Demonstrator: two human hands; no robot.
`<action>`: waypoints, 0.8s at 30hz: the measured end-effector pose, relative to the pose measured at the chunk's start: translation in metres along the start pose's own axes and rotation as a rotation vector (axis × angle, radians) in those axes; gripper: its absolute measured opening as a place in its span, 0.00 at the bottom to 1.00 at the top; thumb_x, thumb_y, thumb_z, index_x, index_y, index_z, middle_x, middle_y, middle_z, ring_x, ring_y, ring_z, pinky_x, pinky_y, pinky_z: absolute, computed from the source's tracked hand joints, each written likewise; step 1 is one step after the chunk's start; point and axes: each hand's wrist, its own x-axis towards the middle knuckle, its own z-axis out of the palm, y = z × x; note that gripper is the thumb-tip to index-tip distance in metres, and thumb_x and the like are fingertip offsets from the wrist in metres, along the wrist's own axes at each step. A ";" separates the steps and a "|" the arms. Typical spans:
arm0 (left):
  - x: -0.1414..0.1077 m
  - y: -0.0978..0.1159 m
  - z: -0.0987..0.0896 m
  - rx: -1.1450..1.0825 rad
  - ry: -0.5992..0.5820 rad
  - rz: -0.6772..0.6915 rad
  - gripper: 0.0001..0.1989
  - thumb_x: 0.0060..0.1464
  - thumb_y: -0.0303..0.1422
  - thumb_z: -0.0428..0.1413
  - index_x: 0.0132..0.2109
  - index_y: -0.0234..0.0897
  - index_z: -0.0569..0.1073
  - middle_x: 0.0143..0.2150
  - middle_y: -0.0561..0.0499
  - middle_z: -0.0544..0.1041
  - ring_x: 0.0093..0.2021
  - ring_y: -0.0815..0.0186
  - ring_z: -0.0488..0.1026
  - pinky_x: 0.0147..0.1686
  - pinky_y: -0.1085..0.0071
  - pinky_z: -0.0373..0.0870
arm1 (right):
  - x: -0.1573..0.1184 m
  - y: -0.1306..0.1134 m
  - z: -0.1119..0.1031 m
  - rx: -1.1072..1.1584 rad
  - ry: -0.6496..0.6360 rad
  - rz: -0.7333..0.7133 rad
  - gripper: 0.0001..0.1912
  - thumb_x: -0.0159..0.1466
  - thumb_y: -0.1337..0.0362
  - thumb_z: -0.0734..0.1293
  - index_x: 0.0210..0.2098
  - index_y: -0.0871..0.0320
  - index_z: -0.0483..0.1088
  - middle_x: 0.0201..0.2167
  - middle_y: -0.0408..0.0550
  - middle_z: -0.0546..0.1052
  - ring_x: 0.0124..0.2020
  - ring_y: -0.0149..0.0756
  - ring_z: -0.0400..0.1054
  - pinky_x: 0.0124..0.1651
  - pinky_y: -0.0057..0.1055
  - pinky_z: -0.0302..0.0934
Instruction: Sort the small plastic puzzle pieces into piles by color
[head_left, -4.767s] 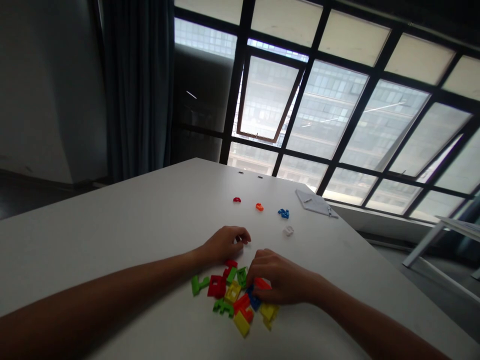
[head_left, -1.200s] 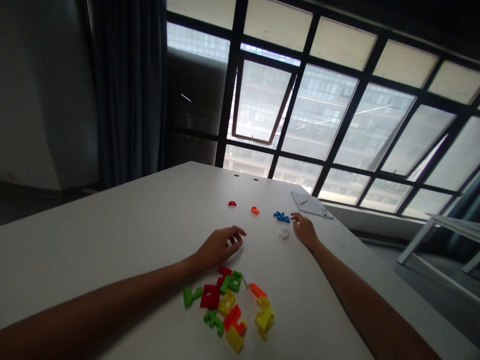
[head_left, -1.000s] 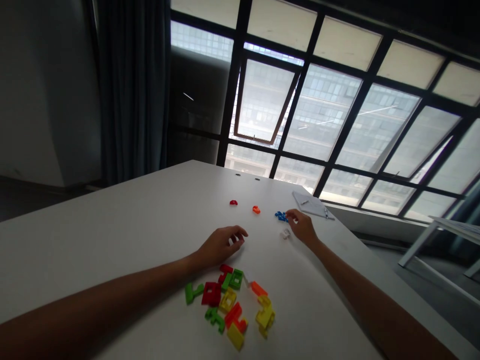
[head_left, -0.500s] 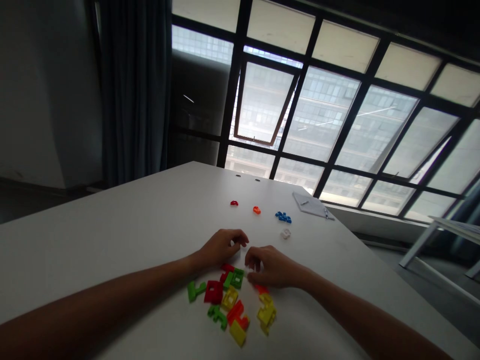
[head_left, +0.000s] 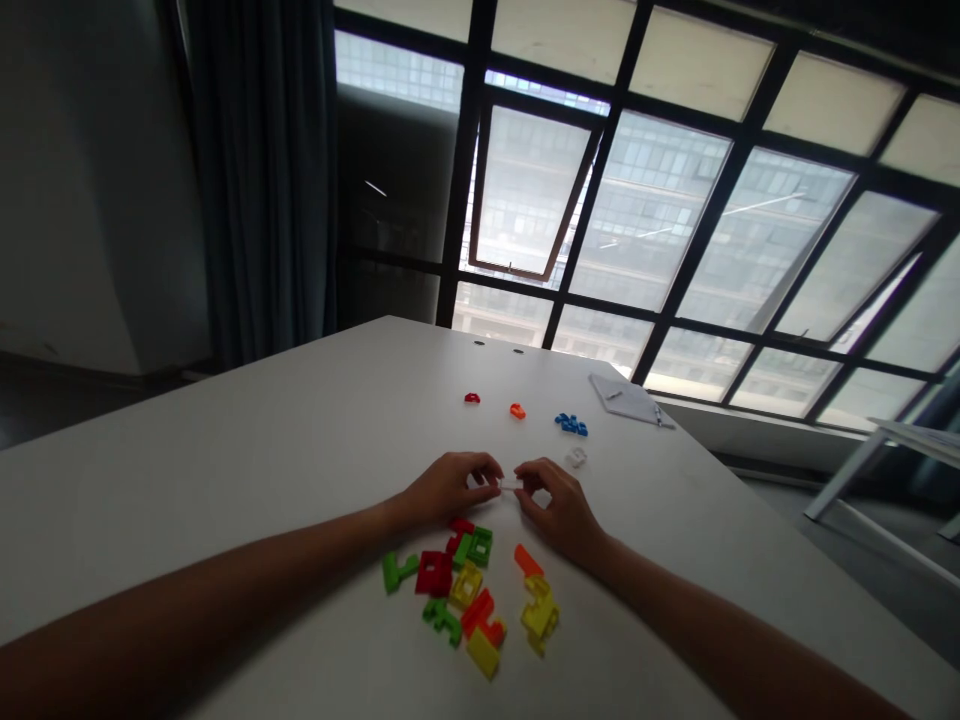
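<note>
Between the fingertips of both hands is a small white plastic block (head_left: 511,484). My left hand (head_left: 455,486) pinches its left end, and my right hand (head_left: 557,504) pinches its right end. Its exact shape is partly hidden by the fingers. Closer to me lies a loose group of coloured plastic blocks: a red block (head_left: 433,573) with a square hole, a green block (head_left: 481,546), a yellow block (head_left: 466,584) and several others. Below my right hand, an orange block (head_left: 528,560) touches or nearly touches a yellow block (head_left: 540,612).
Farther off on the white table (head_left: 322,410) lie a red piece (head_left: 472,398), an orange piece (head_left: 517,411), several blue pieces (head_left: 571,425) and a white piece (head_left: 576,457). A notepad (head_left: 631,401) with pens rests near the right edge. Windows stand behind.
My right hand has moved up and away from the coloured blocks, uncovering the orange one. Both hands now meet on the small white block. The view has shifted slightly.
</note>
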 end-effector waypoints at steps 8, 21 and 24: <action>-0.001 0.001 0.000 -0.005 -0.004 0.003 0.14 0.59 0.41 0.59 0.46 0.38 0.79 0.39 0.49 0.81 0.38 0.63 0.76 0.37 0.70 0.72 | -0.004 0.001 0.000 0.004 0.049 -0.049 0.09 0.64 0.70 0.68 0.44 0.55 0.70 0.38 0.48 0.77 0.36 0.36 0.74 0.40 0.34 0.73; -0.002 0.002 -0.001 -0.031 0.017 0.012 0.13 0.59 0.37 0.58 0.50 0.39 0.77 0.41 0.49 0.81 0.39 0.63 0.77 0.37 0.71 0.71 | 0.000 0.004 -0.006 -0.084 0.087 -0.075 0.08 0.66 0.69 0.66 0.44 0.55 0.69 0.38 0.48 0.77 0.36 0.37 0.73 0.41 0.35 0.71; -0.002 0.001 -0.001 -0.034 0.031 0.003 0.13 0.59 0.33 0.56 0.50 0.39 0.77 0.42 0.49 0.82 0.39 0.63 0.78 0.38 0.71 0.72 | 0.009 0.026 -0.027 -0.213 0.189 -0.004 0.06 0.66 0.66 0.66 0.43 0.55 0.69 0.36 0.48 0.77 0.34 0.38 0.72 0.40 0.36 0.70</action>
